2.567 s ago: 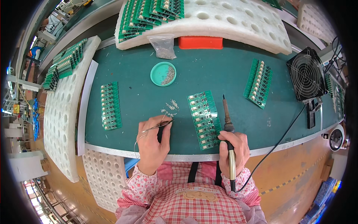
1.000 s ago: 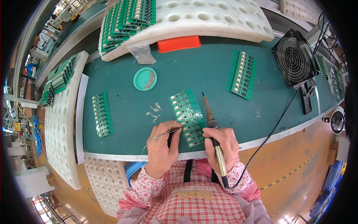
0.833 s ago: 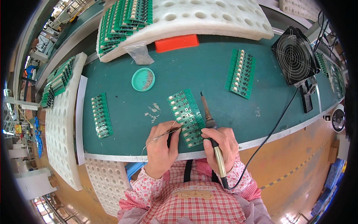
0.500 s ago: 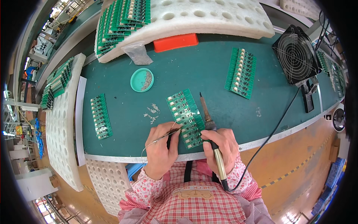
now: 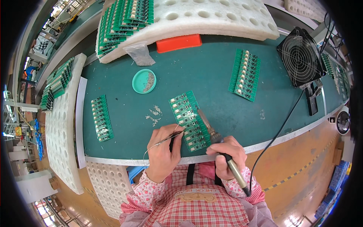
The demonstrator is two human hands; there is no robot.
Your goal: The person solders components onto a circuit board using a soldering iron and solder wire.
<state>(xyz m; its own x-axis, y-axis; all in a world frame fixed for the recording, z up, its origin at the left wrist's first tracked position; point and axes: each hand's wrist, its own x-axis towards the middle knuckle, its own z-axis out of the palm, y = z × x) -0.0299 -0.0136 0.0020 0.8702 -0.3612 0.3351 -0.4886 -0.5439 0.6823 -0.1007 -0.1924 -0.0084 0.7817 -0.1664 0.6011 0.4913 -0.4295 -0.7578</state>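
A green circuit board panel (image 5: pixel 188 118) with rows of small white and black parts lies on the bench before me. My left hand (image 5: pixel 165 151) is closed at its left edge around tweezers (image 5: pixel 166 139), and a thin solder wire (image 5: pixel 145 154) runs through the same fingers. My right hand (image 5: pixel 230 154) grips a soldering iron (image 5: pixel 214 137) by its dark handle section. The iron slants up and left, its tip close to the panel's upper right edge; whether it touches cannot be made out. Left of the panel lie scattered tiny pale parts (image 5: pixel 154 115).
A round teal dish (image 5: pixel 138 80) with tiny parts, a clear bag (image 5: pixel 139 54) and a red box (image 5: pixel 179 43) sit farther back. More panels lie left (image 5: pixel 101 118) and right (image 5: pixel 245 75). A black fan (image 5: pixel 301 56) stands at right; stacked boards (image 5: pixel 123 22) rest on white foam (image 5: pixel 211 17).
My right hand has shifted right and slightly down, and the iron's tip has come down and left toward the panel's edge. My left hand stays almost in place.
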